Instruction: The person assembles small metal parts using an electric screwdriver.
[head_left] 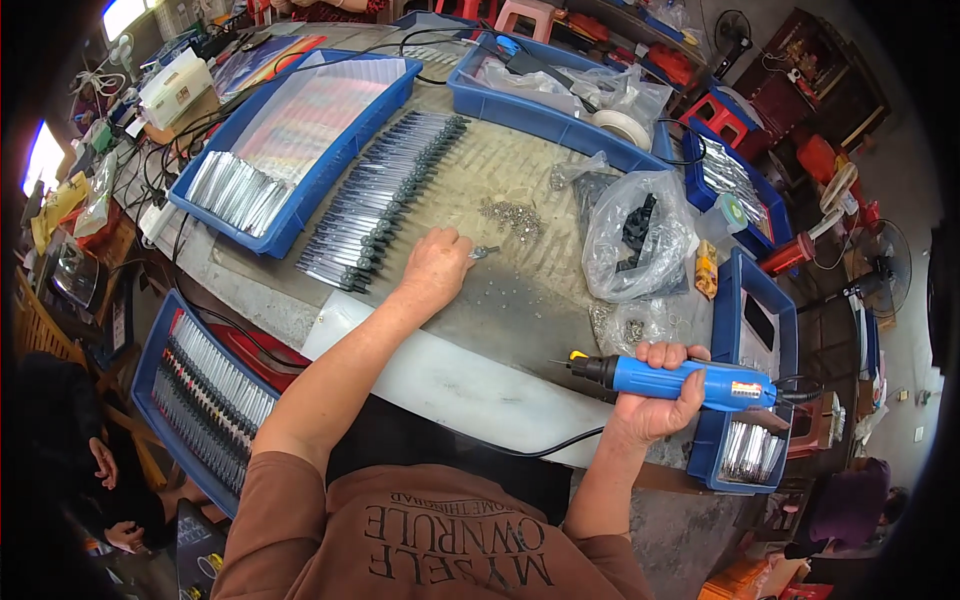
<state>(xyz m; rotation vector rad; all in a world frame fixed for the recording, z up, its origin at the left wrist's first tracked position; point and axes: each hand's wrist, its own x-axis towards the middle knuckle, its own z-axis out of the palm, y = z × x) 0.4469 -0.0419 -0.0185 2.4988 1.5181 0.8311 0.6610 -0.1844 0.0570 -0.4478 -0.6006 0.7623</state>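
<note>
My right hand (655, 400) is wrapped round a blue electric screwdriver (690, 383), its bit pointing left over the table's near edge. A black cord leaves its rear end. My left hand (438, 265) is over the middle of the table, fingers closed, with a small grey metal part (484, 252) at the fingertips; its exact kind is too small to tell. Just beyond lies a loose pile of small screws (515, 218). Left of that hand, a long row of slim silver metal pieces with dark ends (385, 195) lies side by side.
Blue trays stand around the table: one with silver strips (240, 195), one with plastic bags (560, 125), one at right (705, 450). A clear bag with black parts (640, 235) lies right of the screws. Another person's hand (103, 460) shows at lower left.
</note>
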